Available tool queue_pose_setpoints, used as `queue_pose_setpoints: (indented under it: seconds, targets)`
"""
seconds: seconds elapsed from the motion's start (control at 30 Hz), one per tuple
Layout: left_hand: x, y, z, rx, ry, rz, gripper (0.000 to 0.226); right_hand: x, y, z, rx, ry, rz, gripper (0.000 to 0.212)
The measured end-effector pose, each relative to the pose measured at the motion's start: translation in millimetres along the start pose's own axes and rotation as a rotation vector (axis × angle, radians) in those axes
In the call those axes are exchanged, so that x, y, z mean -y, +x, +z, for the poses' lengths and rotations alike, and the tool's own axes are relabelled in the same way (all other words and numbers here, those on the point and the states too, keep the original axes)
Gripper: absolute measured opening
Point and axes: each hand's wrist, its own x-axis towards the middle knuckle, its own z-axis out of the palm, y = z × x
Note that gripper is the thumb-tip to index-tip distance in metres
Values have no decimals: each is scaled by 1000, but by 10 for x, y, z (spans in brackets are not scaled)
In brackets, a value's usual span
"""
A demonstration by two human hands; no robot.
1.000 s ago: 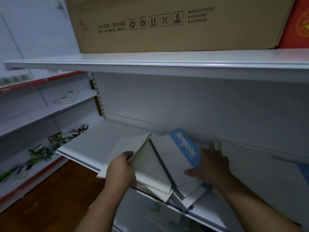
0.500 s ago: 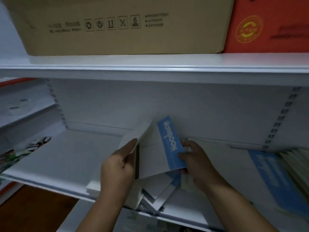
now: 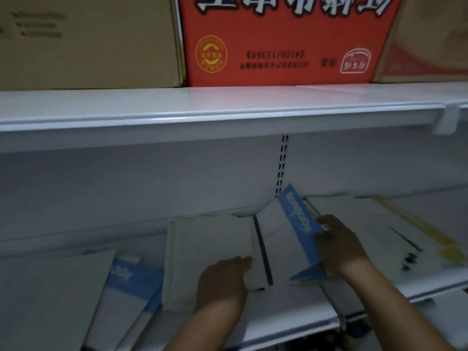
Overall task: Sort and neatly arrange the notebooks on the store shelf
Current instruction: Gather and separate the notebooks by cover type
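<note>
A white notebook with a blue band (image 3: 286, 239) stands tilted on the white shelf (image 3: 278, 323). My right hand (image 3: 339, 243) grips its blue right edge. Left of it a pale greenish-white notebook (image 3: 210, 252) is held up, its cover facing me, and my left hand (image 3: 222, 279) grips its lower right corner. More white and blue notebooks (image 3: 126, 285) lie askew at the lower left. Notebooks with yellow trim (image 3: 405, 231) lie flat on the shelf to the right.
The upper shelf (image 3: 228, 107) hangs close above. On it stand a brown carton (image 3: 86, 41), a red carton (image 3: 283, 39) and another box at the far right. A slotted upright (image 3: 281, 165) runs down the back wall.
My view has swung to the right, so the red carton is now overhead. Both hands carried the notebooks rightward along the shelf and now hold them nearly upright, side by side.
</note>
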Motion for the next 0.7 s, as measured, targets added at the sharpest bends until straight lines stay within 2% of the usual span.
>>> queue_pose_setpoints:
  seconds: [0.13,0.2,0.27,0.3,0.33,0.37,0.4,0.47,0.53,0.6,0.7]
  targets:
    - [55,0,-36,12,135,-118,52,-100,67,90,139,-418,-16,25]
    - [139,-59,-109,63,88,-97,50,-25,89,177,108,-491,-55,32]
    - [352,-174,-304,61,-137,-140,64,164,36,325,57,-341,-142,42]
    - [528,-244,-463,-52,-246,-199,64,308,-35,421,68,-236,-212,44]
    - [754,-332,-635,-235,-296,-266,59,461,-126,541,116,-157,-306,42]
    - [1027,-448,-794,-395,-275,-364,53,619,-239,681,182,-111,-410,37]
    - [1311,-589,-933,-482,-207,-496,51,773,-364,838,246,-74,-508,31]
    - [1843,-927,-1076,-443,-58,-791,60,1079,-613,1174,364,-7,-659,22]
    - [2163,-1210,-1050,-333,-41,-972,71,1379,-806,1504,451,16,-773,21]
    - [2257,-1375,-965,-365,-115,-1013,77,1639,-942,1784,534,-67,-829,40]
    - [2259,-1521,-982,-422,-103,-1011,78,1850,-970,2028,529,-491,-842,72]
